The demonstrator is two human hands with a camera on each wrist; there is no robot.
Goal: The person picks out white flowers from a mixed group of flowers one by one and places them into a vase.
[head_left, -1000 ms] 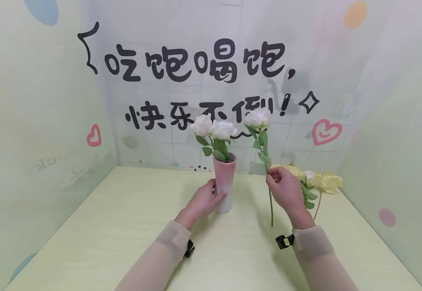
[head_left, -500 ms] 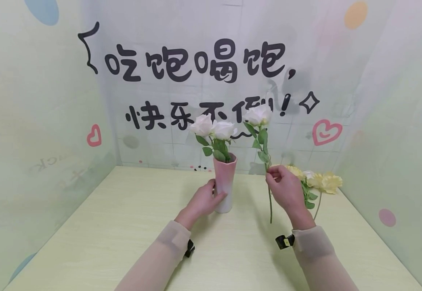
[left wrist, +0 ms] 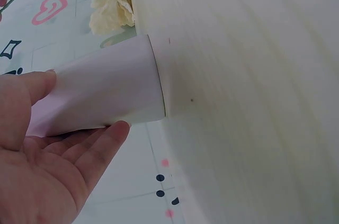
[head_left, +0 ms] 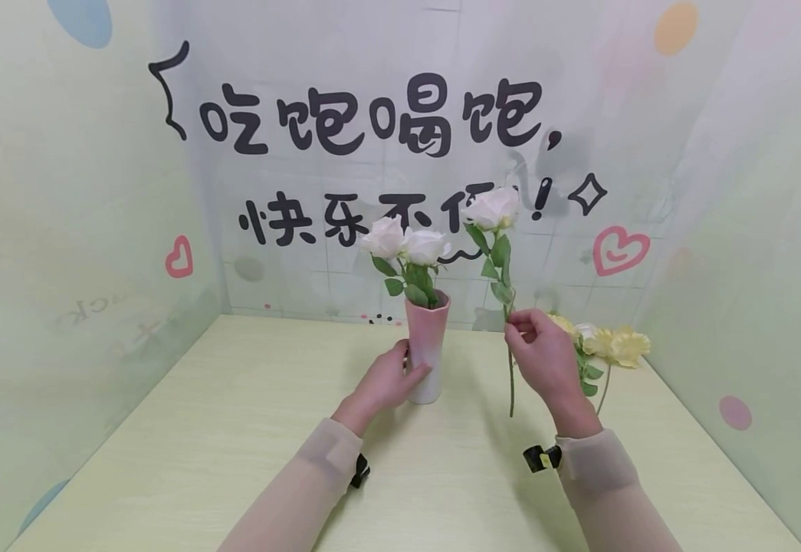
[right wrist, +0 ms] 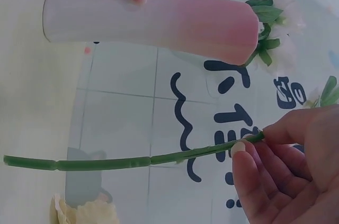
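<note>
A pink-to-white vase (head_left: 428,345) stands upright on the table, with two white roses (head_left: 405,241) rising from its mouth. My left hand (head_left: 388,377) grips the vase's lower half, thumb on the near side and fingers round the far side, as the left wrist view (left wrist: 100,89) also shows. To the right of the vase, my right hand (head_left: 543,354) pinches the green stem (right wrist: 122,163) of another white rose (head_left: 493,208) between thumb and fingertips. That rose is upright, its bloom a little higher than those in the vase and its stem's lower end hanging free.
Behind my right hand lie yellow flowers (head_left: 617,346) with green leaves and a white bloom, partly hidden by the hand. The pale wooden table (head_left: 234,429) is enclosed by printed walls at the back and both sides.
The rose in my right hand has risen slightly, its stem end lifting and shifting a little left. My left hand and the vase have stayed in place.
</note>
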